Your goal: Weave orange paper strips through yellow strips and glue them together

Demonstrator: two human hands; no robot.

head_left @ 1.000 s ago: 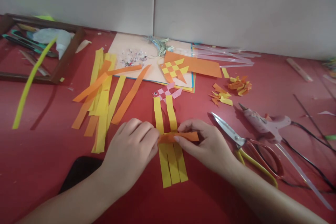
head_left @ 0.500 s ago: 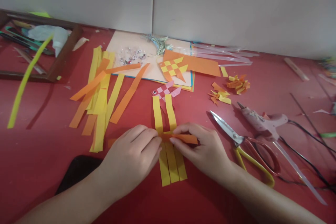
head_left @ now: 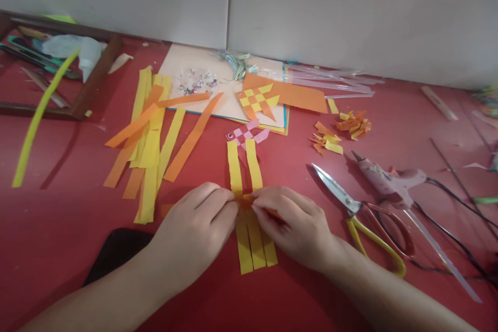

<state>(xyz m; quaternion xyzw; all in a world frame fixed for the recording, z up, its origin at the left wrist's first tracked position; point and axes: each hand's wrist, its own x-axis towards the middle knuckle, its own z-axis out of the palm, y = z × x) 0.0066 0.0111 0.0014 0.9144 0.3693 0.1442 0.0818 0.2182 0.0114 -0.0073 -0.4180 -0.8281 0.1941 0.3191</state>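
Note:
Three yellow paper strips (head_left: 257,249) lie side by side on the red table, crossed by an orange paper strip (head_left: 245,201). My left hand (head_left: 198,228) is closed at the crossing, its fingertips pressed on the left part of the orange strip. From the right, my right hand (head_left: 293,223) pinches the same orange strip, covering most of its right end. Just beyond the yellow strips sits a woven pink paper fish (head_left: 243,135). A woven orange and yellow paper fish (head_left: 257,101) lies farther back, partly on an orange paper sheet (head_left: 303,97).
Loose yellow and orange strips (head_left: 150,150) lie to the left, near a dark phone-like object (head_left: 116,251). Scissors (head_left: 338,192) and a glue gun (head_left: 389,179) with its cord are on the right. Paper scraps (head_left: 352,124) and a brown wooden frame (head_left: 95,80) are farther back.
The fingers of my right hand have curled in over the orange strip, hiding its right end. My left hand stays almost in place, and the view has shifted slightly.

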